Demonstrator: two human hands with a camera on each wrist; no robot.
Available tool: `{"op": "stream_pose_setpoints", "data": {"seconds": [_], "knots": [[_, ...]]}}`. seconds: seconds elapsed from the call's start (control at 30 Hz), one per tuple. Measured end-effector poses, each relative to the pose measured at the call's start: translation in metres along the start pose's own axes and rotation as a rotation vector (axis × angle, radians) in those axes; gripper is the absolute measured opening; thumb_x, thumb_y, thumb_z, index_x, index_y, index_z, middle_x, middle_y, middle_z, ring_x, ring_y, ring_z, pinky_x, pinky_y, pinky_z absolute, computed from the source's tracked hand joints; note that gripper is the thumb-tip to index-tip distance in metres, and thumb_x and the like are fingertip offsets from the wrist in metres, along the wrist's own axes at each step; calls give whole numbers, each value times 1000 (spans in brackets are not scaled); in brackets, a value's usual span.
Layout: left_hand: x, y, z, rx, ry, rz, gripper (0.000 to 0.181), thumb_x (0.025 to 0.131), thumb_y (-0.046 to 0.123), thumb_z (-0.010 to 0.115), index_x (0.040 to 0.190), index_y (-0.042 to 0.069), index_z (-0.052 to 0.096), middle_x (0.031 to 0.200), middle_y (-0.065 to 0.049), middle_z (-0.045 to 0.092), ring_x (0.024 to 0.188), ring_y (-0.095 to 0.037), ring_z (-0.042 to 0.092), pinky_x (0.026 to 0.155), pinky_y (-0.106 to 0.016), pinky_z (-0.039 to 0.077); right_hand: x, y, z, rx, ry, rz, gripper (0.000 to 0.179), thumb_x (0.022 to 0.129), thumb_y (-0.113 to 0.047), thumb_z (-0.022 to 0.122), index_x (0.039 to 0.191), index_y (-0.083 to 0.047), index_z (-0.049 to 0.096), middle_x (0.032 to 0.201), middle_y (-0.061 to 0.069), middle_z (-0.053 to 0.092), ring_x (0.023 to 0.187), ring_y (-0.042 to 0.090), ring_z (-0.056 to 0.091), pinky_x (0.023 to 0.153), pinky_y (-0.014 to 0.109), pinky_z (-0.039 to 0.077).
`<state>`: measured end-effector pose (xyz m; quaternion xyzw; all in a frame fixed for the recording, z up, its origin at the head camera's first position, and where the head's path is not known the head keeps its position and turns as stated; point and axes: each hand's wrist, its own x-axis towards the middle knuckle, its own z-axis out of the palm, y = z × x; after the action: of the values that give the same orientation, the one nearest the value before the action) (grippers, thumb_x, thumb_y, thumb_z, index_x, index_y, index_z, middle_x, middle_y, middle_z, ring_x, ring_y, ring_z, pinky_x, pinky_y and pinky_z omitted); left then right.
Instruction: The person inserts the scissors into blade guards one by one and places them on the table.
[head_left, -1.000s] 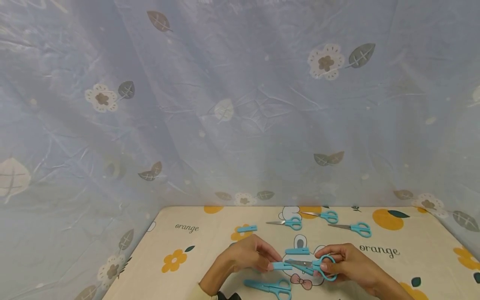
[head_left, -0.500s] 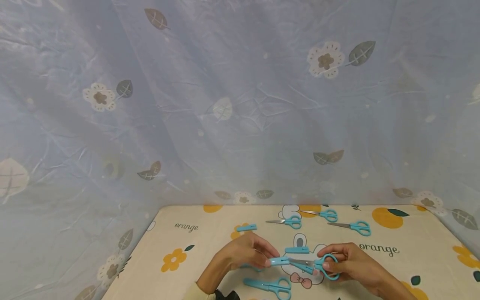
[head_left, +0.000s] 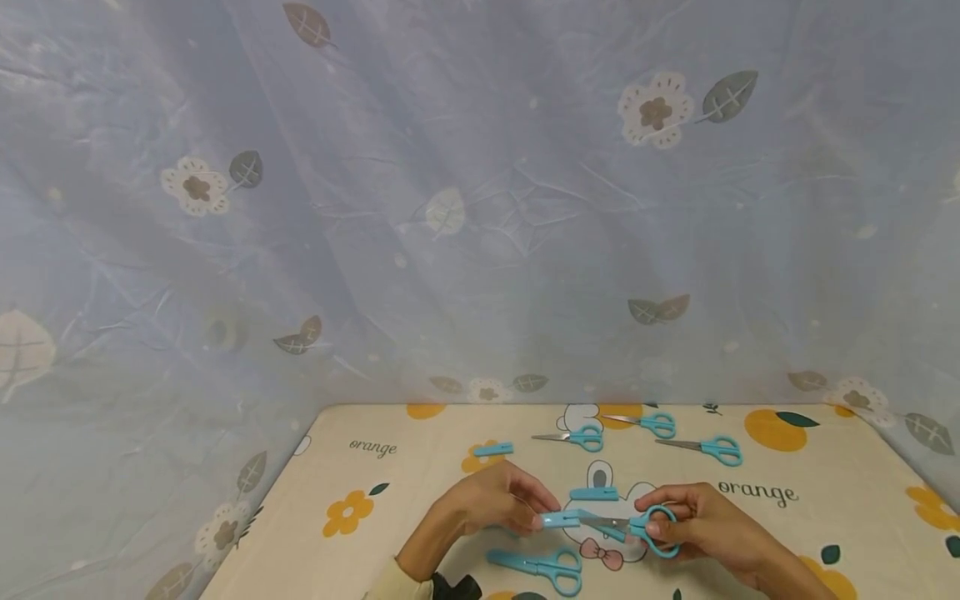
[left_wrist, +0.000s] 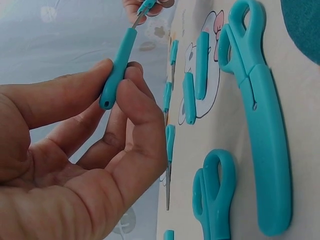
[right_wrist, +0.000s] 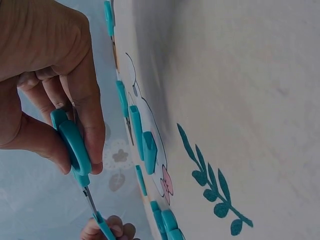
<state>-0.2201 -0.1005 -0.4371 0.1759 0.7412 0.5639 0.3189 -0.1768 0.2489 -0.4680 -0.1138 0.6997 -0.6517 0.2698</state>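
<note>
My left hand pinches a turquoise blade sheath between thumb and fingers. Opposite it, my right hand holds a pair of scissors by its turquoise handles, the thumb against a loop. The steel blades point left, and their tip meets the sheath's mouth; part of the blades still shows between sheath and handles. Below the two hands, a loose sheath lies on the cloth, with another sheath just behind it. Sheathed scissors lie in front of my left hand.
Three unsheathed pairs lie toward the back: left scissors, middle scissors and right scissors. Another sheath rests back left. Near my left hand are more scissors handles. A patterned curtain stands behind the cloth-covered table.
The sheath in my left hand has risen slightly and lined up with the scissors. The blade tip, earlier overlapping the sheath's end, now sits at its mouth. My right hand has shifted little.
</note>
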Motion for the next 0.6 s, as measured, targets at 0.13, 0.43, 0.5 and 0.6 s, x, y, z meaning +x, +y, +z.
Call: {"op": "stream_pose_setpoints", "data": {"seconds": [0.13,0.43,0.5,0.6], "knots": [[0,0,-1,-2,7,-10,23,90,-11,73,110,-2,81,87,0,76,74,-12,69,67,-26,60,1,0,-2,-1,-3,1,35,109,-25,65,137,-3,69,98,-6,81,88,11,71,78,32,64],[4,-1,2,1,-41,-3,24,92,-9,73,114,-3,81,89,1,75,77,-10,71,70,-25,61,5,0,5,18,-37,-29,32,109,-23,65,134,-3,69,95,-6,80,87,9,72,81,33,65],[4,-1,3,6,-54,2,24,92,-9,73,114,-3,80,88,2,75,77,-10,70,71,-25,62,6,1,7,17,-37,-25,33,108,-22,67,134,-2,69,94,-7,79,86,9,71,80,32,65],[5,-1,5,9,-65,3,24,93,-9,72,114,-3,80,88,1,75,76,-10,70,72,-26,63,7,2,9,20,-36,-14,35,106,-21,70,135,0,68,91,-7,78,83,8,71,76,30,64]]}}
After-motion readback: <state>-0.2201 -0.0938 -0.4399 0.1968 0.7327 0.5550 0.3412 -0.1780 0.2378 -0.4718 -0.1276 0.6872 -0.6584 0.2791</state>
